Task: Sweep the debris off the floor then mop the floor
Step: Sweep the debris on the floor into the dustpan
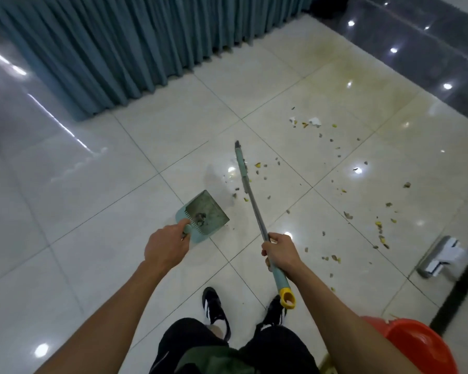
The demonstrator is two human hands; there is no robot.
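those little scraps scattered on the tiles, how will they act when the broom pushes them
The scraps look small and light, so they will probably slide easily on the glossy floor. The white paper bits may flutter aside rather than travel straight toward the dustpan.

Even, cool indoor light. Ceiling spots glare as white dots off the glossy cream tiled floor (254, 103). My shadows faint. Wide-angle bending at edges; pleated teal curtain (106, 49) leans. Slightly soft overall.
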